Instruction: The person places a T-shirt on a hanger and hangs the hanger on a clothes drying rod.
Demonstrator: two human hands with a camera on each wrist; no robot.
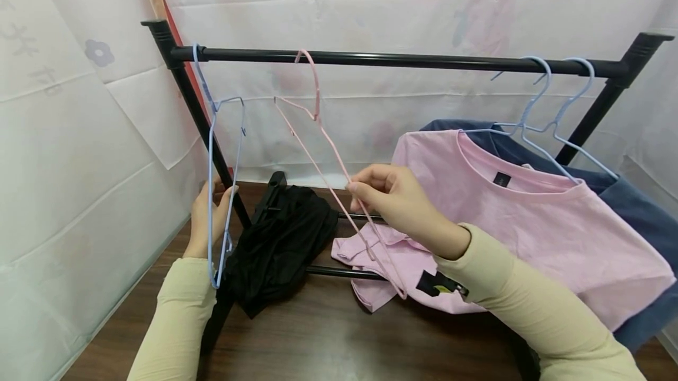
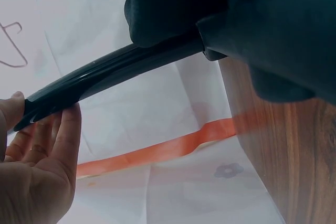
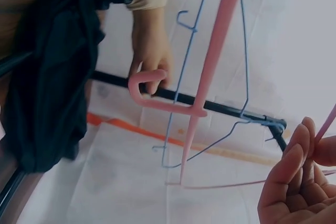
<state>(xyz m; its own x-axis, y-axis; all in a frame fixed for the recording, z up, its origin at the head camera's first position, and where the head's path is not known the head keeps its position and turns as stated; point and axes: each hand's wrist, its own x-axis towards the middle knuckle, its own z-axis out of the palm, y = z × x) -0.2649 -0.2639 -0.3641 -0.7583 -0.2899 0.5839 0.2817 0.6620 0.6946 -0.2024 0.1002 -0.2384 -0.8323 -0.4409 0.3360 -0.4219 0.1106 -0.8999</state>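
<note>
- Pinching the pink hanger (image 1: 339,176) between thumb and curled fingers, the right hand (image 1: 399,204) takes the wire partway along one sloping arm, about midway down its length.
- From that grip the hanger runs both ways: its hook sits up and to the left over the black rail (image 1: 397,61), while the lower end trails down and to the right, past the wrist, ending over the crumpled pink garment (image 1: 371,251).
- Its long axis lies on a steep slant, hook high at the upper left, bottom corner low at the lower right, so the frame is swung out of plumb toward the person.
- In the right wrist view the same hanger shows as a pink rod crossing the picture almost upright, with its hook curling over the rail.
- The left hand (image 1: 208,216) closes loosely round the rack's slanted black side post (image 1: 212,151), fingers curled behind it and thumb in front; the left wrist view shows the fingers lying along the dark bar.
- The blue hanger (image 1: 225,186) hangs from the rail's left end, edge-on, just in front of that hand; whether the hand also touches it cannot be told.
- A black garment (image 1: 281,245) is draped over the lower crossbars between the two hands.
- At right, a pink T-shirt (image 1: 535,222) and a blue shirt (image 1: 635,204) behind it hang on two light blue hangers (image 1: 545,128).
- Below lies the dark wood floor (image 1: 328,340).
</note>
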